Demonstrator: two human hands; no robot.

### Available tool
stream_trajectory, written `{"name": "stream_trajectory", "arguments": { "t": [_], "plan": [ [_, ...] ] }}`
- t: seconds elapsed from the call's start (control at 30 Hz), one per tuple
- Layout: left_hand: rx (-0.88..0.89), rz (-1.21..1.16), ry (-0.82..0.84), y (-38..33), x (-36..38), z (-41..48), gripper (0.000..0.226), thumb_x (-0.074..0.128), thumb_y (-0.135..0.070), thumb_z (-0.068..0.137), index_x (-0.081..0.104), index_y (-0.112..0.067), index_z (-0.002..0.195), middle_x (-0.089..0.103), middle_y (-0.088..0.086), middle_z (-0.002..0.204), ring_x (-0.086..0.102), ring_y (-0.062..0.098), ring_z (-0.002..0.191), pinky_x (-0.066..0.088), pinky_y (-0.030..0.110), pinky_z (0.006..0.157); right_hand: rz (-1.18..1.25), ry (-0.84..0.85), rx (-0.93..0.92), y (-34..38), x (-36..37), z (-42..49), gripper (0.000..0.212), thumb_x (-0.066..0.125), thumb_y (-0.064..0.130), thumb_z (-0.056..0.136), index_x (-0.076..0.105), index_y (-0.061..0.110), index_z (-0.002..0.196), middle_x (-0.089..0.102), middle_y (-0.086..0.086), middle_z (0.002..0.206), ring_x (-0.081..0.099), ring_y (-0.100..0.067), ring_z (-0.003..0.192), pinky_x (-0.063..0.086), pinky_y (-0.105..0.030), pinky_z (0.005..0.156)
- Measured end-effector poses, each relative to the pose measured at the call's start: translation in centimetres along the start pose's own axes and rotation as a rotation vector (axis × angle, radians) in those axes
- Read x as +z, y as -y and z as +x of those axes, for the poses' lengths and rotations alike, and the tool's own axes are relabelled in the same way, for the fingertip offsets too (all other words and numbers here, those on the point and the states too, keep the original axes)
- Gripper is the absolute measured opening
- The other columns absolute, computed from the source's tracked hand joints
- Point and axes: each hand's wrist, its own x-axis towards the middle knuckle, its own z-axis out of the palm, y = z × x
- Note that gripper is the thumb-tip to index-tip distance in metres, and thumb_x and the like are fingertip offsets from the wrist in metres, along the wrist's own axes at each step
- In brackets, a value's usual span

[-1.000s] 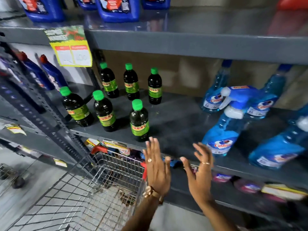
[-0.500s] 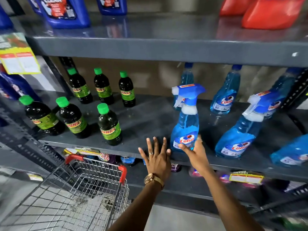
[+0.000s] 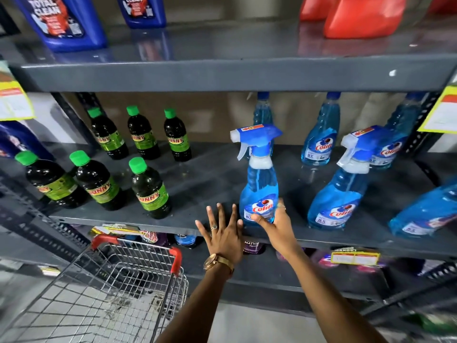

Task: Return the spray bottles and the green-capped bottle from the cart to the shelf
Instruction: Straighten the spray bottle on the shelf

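Note:
A blue spray bottle (image 3: 259, 184) stands upright near the front edge of the grey middle shelf (image 3: 212, 179). My right hand (image 3: 277, 226) wraps its base, thumb in front and fingers behind. Just left of it, my left hand (image 3: 223, 233) is flat with fingers spread against the shelf's front edge, holding nothing. A second spray bottle (image 3: 346, 184) stands to the right, with capped blue bottles (image 3: 319, 137) behind. Several dark green-capped bottles (image 3: 148, 189) stand on the shelf's left half. The wire cart (image 3: 111, 293) sits below left; its basket looks empty.
Blue jugs (image 3: 61, 21) and red jugs (image 3: 363, 16) stand on the top shelf. Another blue bottle (image 3: 427, 211) leans at the far right edge. Small products line the lower shelf (image 3: 272, 263). Yellow price tags (image 3: 440, 112) hang on the shelf posts.
The view swung right and closer. My right hand went from open in the air to gripping the base of the spray bottle on the shelf. My left hand came to the shelf edge.

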Motion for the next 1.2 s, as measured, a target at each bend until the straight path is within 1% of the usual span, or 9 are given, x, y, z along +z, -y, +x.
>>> {"name": "stream_trajectory", "arguments": {
  "t": [0.3,0.5,0.6,0.7,0.83,0.93,1.0,1.1,1.2],
  "plan": [
    [0.006,-0.259,-0.222,-0.9,0.8,-3.2,0.081,-0.003,-0.065,0.086,0.009,-0.016,0.150,0.002,0.008,0.161,-0.025,0.015,0.144,-0.018,0.043,0.116,-0.083,-0.076,-0.137,0.2,-1.4,-2.5,0.064,0.075,0.029,0.075,0.043,0.016,0.129,0.051,0.006,0.129,0.047,0.001,0.123,0.037,-0.013,0.105],
    [0.630,-0.175,-0.104,-7.3,2.8,-7.2,0.060,0.029,-0.040,0.097,0.017,-0.012,0.149,0.020,0.010,0.156,0.004,0.021,0.148,-0.002,0.035,0.120,-0.239,-0.454,-0.319,0.1,-7.4,-6.8,0.017,0.062,0.035,0.081,0.055,0.028,0.095,0.056,0.001,0.097,0.052,-0.008,0.098,0.040,-0.018,0.092],
    [0.502,-0.214,-0.096,-10.9,3.0,-5.7,0.062,0.018,-0.042,0.097,0.018,-0.006,0.147,0.014,0.006,0.156,0.006,0.020,0.148,-0.006,0.031,0.119,-0.171,-0.616,-0.225,-0.5,-10.9,-5.4,0.050,0.070,0.041,0.072,0.048,0.023,0.113,0.044,0.003,0.114,0.046,-0.014,0.109,0.037,-0.019,0.099],
    [0.319,-0.187,-0.001,-12.5,3.6,-4.5,0.071,0.010,-0.048,0.095,0.030,0.000,0.143,0.029,0.015,0.153,0.023,0.031,0.144,-0.013,0.026,0.116,-0.093,-0.420,-0.063,-1.3,-13.1,-2.6,0.095,0.082,0.045,0.057,0.034,0.013,0.133,0.044,-0.004,0.134,0.049,-0.014,0.123,0.040,-0.032,0.107],
    [0.245,-0.034,0.004,-13.4,4.9,-4.0,0.061,0.023,-0.041,0.095,0.048,-0.002,0.133,0.051,0.017,0.141,0.047,0.033,0.132,-0.002,0.031,0.114,-0.058,-0.233,0.049,-1.2,-14.0,-0.9,0.064,0.083,0.009,0.063,0.042,0.012,0.112,0.065,-0.007,0.106,0.062,0.013,0.079,0.048,-0.004,0.073],
    [0.214,-0.003,-0.008,-13.9,5.1,-3.3,0.067,0.010,-0.043,0.098,0.050,-0.002,0.132,0.054,0.016,0.138,0.051,0.031,0.128,0.016,0.036,0.113,-0.057,-0.173,0.071,-2.0,-14.6,-0.5,0.060,0.081,0.014,0.067,0.041,0.018,0.112,0.065,0.001,0.106,0.064,-0.002,0.094,0.046,-0.003,0.075],
    [0.218,0.012,-0.002,-14.0,5.1,-2.9,0.080,-0.006,-0.048,0.094,0.046,-0.003,0.135,0.050,0.015,0.142,0.047,0.030,0.133,0.023,0.039,0.116,-0.051,-0.137,0.076,-2.3,-15.0,-0.6,0.066,0.081,0.015,0.067,0.041,0.016,0.119,0.064,-0.005,0.116,0.063,-0.012,0.102,0.050,-0.009,0.080],
    [0.244,-0.047,-0.026,-14.4,5.4,-2.8,0.091,-0.017,-0.056,0.086,0.030,-0.005,0.144,0.030,0.014,0.154,0.024,0.029,0.145,0.000,0.034,0.118,-0.075,-0.099,0.065,-2.2,-15.9,-1.0,0.064,0.080,0.014,0.068,0.040,0.018,0.117,0.063,-0.002,0.112,0.063,-0.010,0.098,0.049,-0.006,0.077],
    [0.207,-0.054,-0.035,-14.6,5.6,-2.9,0.077,-0.005,-0.050,0.087,0.022,-0.008,0.147,0.020,0.010,0.158,0.012,0.024,0.148,-0.009,0.033,0.116,-0.084,-0.067,0.062,-2.4,-16.6,-1.3,0.060,0.080,0.017,0.068,0.040,0.024,0.111,0.063,0.003,0.109,0.063,-0.013,0.102,0.050,-0.016,0.085]
  ]
}}
